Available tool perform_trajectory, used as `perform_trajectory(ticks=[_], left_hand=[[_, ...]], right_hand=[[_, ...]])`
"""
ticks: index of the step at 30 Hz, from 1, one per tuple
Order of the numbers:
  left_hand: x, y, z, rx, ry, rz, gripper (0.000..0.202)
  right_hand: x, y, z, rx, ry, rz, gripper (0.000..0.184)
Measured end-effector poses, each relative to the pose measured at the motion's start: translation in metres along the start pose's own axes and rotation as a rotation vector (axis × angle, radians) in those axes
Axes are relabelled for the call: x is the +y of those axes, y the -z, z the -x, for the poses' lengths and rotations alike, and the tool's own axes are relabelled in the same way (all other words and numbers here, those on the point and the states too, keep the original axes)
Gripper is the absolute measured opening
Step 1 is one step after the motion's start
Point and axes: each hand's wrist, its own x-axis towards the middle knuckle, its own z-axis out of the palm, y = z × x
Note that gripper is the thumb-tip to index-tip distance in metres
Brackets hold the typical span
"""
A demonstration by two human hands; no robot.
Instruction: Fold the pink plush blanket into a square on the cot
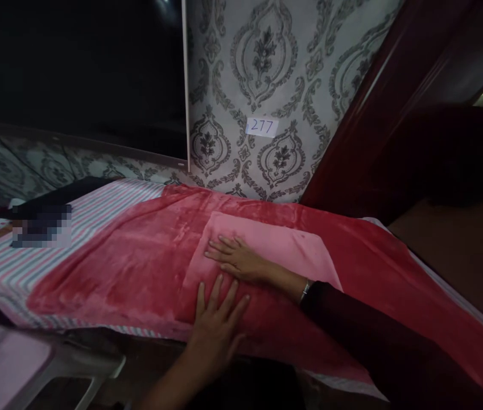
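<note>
A red plush blanket [108, 267] lies spread over a striped cloth [108, 208]. On the blanket is a roughly rectangular pale pink piece of fabric [284, 245]; I cannot tell whether it is a separate cloth or part of the blanket. My right hand [239, 259] lies flat on the pink fabric's left part, fingers pointing left. Nearer to me, my left hand [218, 316] rests with spread fingers on the red front part of the fabric, just below the right one. Neither hand grips anything.
A large dark screen [74, 74] hangs at upper left. Patterned wallpaper [262, 51] bears a paper label [262, 127] reading 277. Dark red wood [352, 154] stands to the right. A pale plastic chair [19, 364] is at lower left. Something pixelated [42, 225] lies at far left.
</note>
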Motion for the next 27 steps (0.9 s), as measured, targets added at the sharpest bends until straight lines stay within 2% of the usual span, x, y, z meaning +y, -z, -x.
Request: perform_trajectory(ticks=[3, 7, 10, 13, 20, 24, 27], left_hand=[[-0.001, -0.008, 0.008, 0.020, -0.022, -0.052, 0.078], [-0.002, -0.010, 0.009, 0.013, -0.035, -0.078, 0.079], [-0.004, -0.010, 0.008, 0.028, -0.060, -0.084, 0.079], [-0.005, -0.011, 0.007, 0.036, -0.064, -0.068, 0.076], [-0.007, -0.019, 0.006, 0.135, -0.036, 0.034, 0.070], [-0.007, -0.020, 0.005, 0.171, -0.025, 0.048, 0.069], [-0.009, -0.018, 0.003, 0.153, -0.028, 0.030, 0.070]], right_hand=[[0.018, -0.006, -0.024, 0.042, -0.018, 0.043, 0.058], [0.054, -0.005, -0.062, 0.062, -0.142, 0.072, 0.059], [0.073, -0.006, -0.084, 0.065, -0.259, -0.004, 0.057], [0.083, -0.010, -0.096, 0.088, -0.295, -0.078, 0.056], [0.086, -0.010, -0.094, 0.109, -0.334, -0.147, 0.055], [0.074, 0.006, -0.094, 0.109, -0.356, -0.060, 0.055], [0.053, 0.022, -0.077, 0.131, -0.407, -0.006, 0.056]])
